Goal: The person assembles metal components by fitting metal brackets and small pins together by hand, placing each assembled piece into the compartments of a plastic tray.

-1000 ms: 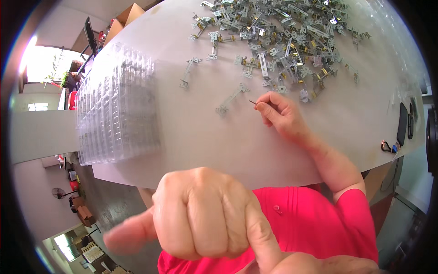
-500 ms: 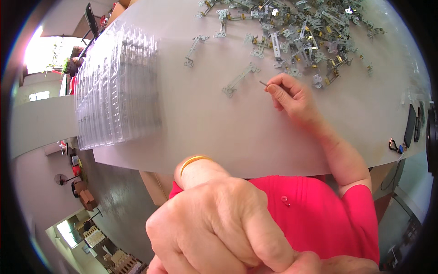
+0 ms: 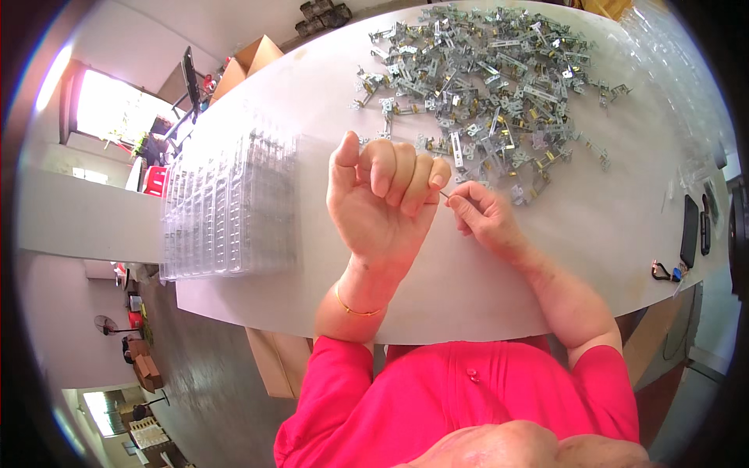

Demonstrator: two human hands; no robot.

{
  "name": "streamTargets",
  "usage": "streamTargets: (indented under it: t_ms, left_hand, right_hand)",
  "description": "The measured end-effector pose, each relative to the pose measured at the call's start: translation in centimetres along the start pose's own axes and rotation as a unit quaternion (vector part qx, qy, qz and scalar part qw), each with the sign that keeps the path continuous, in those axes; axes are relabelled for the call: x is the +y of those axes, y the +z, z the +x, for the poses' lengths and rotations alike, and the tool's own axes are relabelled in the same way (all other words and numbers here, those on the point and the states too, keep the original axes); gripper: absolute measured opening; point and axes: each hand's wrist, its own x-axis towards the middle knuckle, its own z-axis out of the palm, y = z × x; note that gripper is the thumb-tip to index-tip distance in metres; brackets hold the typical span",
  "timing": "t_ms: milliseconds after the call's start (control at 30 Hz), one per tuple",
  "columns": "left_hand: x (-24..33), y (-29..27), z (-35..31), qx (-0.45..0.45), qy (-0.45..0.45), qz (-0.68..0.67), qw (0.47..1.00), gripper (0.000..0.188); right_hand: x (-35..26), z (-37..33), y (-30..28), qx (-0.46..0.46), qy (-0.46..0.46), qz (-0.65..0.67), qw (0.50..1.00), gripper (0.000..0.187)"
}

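Note:
My left hand (image 3: 386,199) is raised over the table with its palm up. Its fingers curl loosely, the thumb stands apart, and the palm holds nothing. Close by on the right, my right hand (image 3: 490,222) pinches a thin dark rod (image 3: 444,194) between thumb and fingertips. The rod's tip points at the little finger of my left hand; whether they touch I cannot tell. Beyond both hands spreads a large pile of small metal brackets (image 3: 499,66), silvery with some brass-coloured parts. My left hand hides part of the tabletop before the pile.
A stack of clear plastic trays (image 3: 226,210) stands on the left of the white table (image 3: 484,304). More clear plastic (image 3: 683,101) lies along the far right. Near the right edge are a flat black object (image 3: 688,230) and a small black clip-like piece (image 3: 662,272).
My left hand has gone from close under the camera to above the table, beside my right hand. My right hand still pinches the rod. The view has shifted, showing more of the far table.

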Motion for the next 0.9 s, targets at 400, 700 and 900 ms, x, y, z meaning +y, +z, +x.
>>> streamTargets:
  t_ms: [400, 700, 900]
  left_hand:
    - [2.4, -1.2, -0.8, 0.034, 0.091, 0.272, 0.957, 0.052]
    - [2.1, -9.0, -3.2, 0.044, 0.189, 0.916, 0.352, 0.024]
    - [0.3, -11.8, -3.8, 0.050, 0.024, 0.930, 0.365, 0.038]
  right_hand:
    - [0.0, 0.5, -0.3, -0.002, -0.033, 0.001, 0.999, 0.016]
    - [0.7, 1.5, 0.2, 0.019, -0.058, -0.030, 0.998, 0.013]
    - [1.9, 2.2, -0.7, 0.010, -0.076, -0.023, 0.997, 0.011]
